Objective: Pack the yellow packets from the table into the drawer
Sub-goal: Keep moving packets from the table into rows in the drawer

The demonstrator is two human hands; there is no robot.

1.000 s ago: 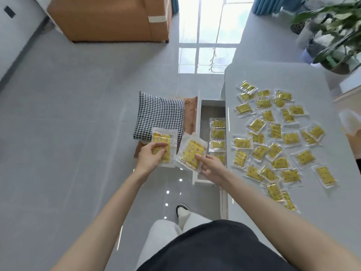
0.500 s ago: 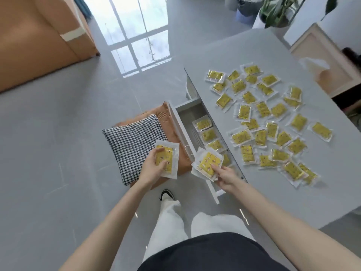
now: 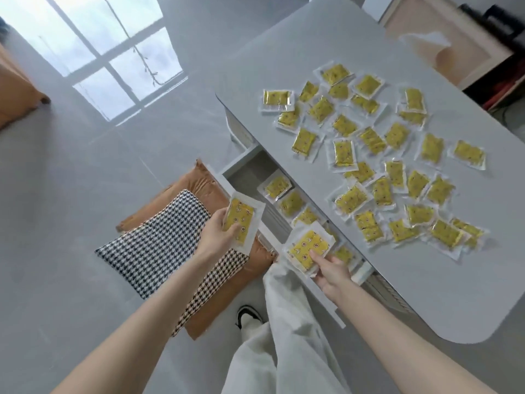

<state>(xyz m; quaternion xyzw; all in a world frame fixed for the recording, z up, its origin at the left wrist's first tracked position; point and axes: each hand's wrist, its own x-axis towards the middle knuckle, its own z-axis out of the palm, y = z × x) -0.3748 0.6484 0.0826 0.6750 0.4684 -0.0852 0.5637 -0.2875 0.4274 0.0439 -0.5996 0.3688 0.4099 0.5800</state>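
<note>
Left hand (image 3: 216,237) nearer drawer (image 3: 250,174) front than before, fingers clamped on one yellow packet (image 3: 240,220) | right hand (image 3: 331,273) still over drawer, fingers clamped on packet stack (image 3: 308,248) | loose packets (image 3: 343,153) on counter (image 3: 426,294)

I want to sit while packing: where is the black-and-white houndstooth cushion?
In the head view, the black-and-white houndstooth cushion lies left of centre on a brown padded seat, just left of the open white drawer.

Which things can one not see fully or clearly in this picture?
Head view only:
- Drawer: its inner part lies under the table top; packet count unknown.
- Stack in the right hand: packets overlap; number unclear.
- Print on the table packets: too small, blurred.
</note>
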